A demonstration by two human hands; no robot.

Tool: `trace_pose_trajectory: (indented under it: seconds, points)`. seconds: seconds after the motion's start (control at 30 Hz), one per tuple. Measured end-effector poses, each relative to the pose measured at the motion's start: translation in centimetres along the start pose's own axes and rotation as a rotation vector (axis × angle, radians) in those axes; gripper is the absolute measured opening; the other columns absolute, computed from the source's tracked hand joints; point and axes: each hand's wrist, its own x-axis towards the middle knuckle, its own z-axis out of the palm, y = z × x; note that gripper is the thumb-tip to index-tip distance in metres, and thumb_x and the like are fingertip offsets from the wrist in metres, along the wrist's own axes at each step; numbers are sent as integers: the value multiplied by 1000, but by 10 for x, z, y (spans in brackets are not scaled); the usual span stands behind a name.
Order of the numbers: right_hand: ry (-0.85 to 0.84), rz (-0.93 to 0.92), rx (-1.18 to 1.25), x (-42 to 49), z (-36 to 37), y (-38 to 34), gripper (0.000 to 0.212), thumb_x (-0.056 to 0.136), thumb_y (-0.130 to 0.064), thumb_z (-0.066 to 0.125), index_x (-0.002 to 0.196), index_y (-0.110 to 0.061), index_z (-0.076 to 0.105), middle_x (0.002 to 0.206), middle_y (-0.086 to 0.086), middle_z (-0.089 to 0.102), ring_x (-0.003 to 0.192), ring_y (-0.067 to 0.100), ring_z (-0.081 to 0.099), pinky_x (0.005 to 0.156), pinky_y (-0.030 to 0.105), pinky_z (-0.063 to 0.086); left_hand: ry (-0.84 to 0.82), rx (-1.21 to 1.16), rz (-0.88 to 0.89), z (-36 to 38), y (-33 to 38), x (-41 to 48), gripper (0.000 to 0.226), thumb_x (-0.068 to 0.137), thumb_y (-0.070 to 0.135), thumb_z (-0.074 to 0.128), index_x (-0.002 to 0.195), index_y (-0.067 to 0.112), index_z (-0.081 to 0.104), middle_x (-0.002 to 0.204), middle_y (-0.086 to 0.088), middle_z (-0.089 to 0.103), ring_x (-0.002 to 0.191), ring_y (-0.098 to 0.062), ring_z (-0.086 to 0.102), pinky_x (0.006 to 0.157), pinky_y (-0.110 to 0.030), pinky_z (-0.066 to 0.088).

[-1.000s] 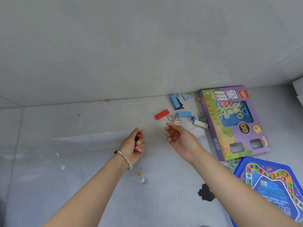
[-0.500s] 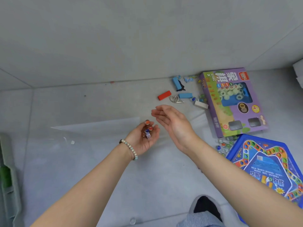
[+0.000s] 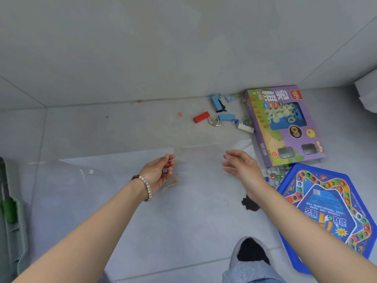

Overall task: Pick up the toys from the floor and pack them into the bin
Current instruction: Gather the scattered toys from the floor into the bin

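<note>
**Desk:** What have your hands got right now?

**Operator:** My left hand, just left of the frame's centre, has its grip curled around a few small pieces: a white die with blue pips and at least one small orange bead. My right hand, right of centre, is open and holds nothing, fingers spread and slightly cupped.

**Desk:** Where's everything else?

**Operator:** On the grey tiled floor. Upper right of centre lie a red rectangular block, two light-blue rectangular blocks, a white rectangular block and a bent silver wire puzzle. Just beside them is the purple cardboard chess box. A cluster of glass marbles sits between that box and the blue hexagonal plastic game board at lower right. A loose orange bead lies just below my left hand.

**Desk:** And the bin?

**Operator:** I judge the grey-green plastic edge at the far left is it, though only a sliver shows.

**Desk:** Handling?

**Operator:** I expect the marbles to be hard, slick and quick to roll, so I'd scoop them into a cupped palm. The blocks look light and stiff; pinch across their long sides. The box should be light; take it by an edge and keep it flat, since the pieces inside may shift.
</note>
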Motion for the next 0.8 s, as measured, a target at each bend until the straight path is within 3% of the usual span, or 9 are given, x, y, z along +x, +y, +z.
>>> trace_pose_trajectory:
  seconds: [0.13, 0.27, 0.33, 0.4, 0.53, 0.7, 0.8]
  points:
    - [-85, -72, -61, 13, 42, -11, 34, 86, 1, 60, 119, -10, 56, 112, 3, 56, 84, 8, 58, 75, 22, 53, 33, -99, 23, -17, 6, 5, 23, 99, 11, 43, 92, 9, 64, 78, -1, 60, 50, -4, 59, 50, -14, 53]
    - [-102, -53, -7, 27, 79, -19, 41, 83, 2, 64, 122, -9, 53, 120, 8, 55, 80, 6, 58, 87, 34, 51, 47, -215, 35, -23, 16, 7, 22, 99, 12, 43, 93, 8, 64, 83, -4, 62, 69, -10, 61, 53, -16, 54]
    - [-100, -29, 30, 33, 92, -20, 46, 83, 0, 66, 125, -8, 51, 120, 7, 53, 85, 10, 59, 85, 32, 52, 49, -249, 39, -23, 20, 8, 22, 98, 12, 44, 92, 7, 64, 86, -5, 62, 77, -12, 59, 54, -16, 55]
    - [-104, 23, 118, 40, 103, -21, 51, 83, -1, 67, 129, -5, 47, 122, 8, 51, 95, 18, 59, 82, 28, 52, 47, -284, 35, -23, 25, 9, 20, 97, 12, 47, 92, 6, 65, 87, -6, 62, 77, -12, 60, 54, -17, 55]
    - [-88, 127, 338, 52, 119, -28, 53, 84, 4, 63, 133, -1, 42, 120, 10, 51, 102, 24, 58, 92, 31, 47, 25, -343, 16, -24, 31, 11, 19, 97, 12, 48, 93, 4, 65, 86, -7, 62, 76, -14, 61, 54, -18, 55]
    - [-40, 127, 413, 66, 135, -38, 54, 83, 9, 62, 132, -1, 40, 110, 10, 53, 87, 19, 60, 94, 33, 48, -5, -401, -12, -27, 34, 12, 20, 96, 12, 48, 93, 4, 66, 86, -7, 62, 75, -14, 63, 54, -19, 56]
    - [-4, 129, 445, 77, 144, -43, 53, 84, 6, 63, 131, 0, 41, 114, 13, 55, 82, 15, 60, 89, 29, 52, -15, -416, -21, -28, 35, 15, 19, 96, 12, 50, 92, 3, 67, 86, -8, 63, 66, -12, 68, 54, -20, 56]
